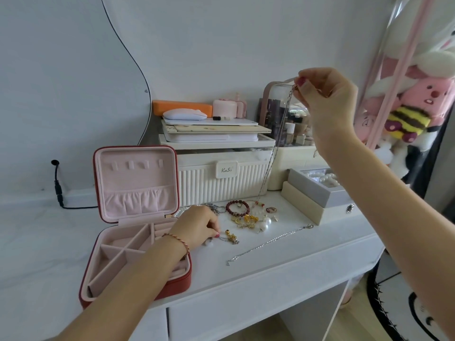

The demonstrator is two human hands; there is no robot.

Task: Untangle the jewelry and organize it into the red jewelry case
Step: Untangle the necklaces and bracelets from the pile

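Note:
The red jewelry case (172, 286) lies open at the left of the white desk, its pink lid upright and its compartments bare. My right hand (322, 94) is raised high and pinches the top of a thin silver chain (275, 148) that hangs down to the pile. My left hand (197, 226) rests on the desk beside the case and pinches a small gold charm piece (231, 238). The tangled pile (248, 216) holds a dark red bead bracelet (237, 208), gold charms and pearl earrings. Another silver chain (268, 243) lies stretched out, apart from the pile.
A ribbed white storage box (221, 185) with stacked items stands behind the pile. A grey and cream box (317, 198) with pearls sits at the right. Plush toys (418, 112) hang at the far right. A black cable (59, 190) is at the left. The desk edge (270, 274) runs diagonally.

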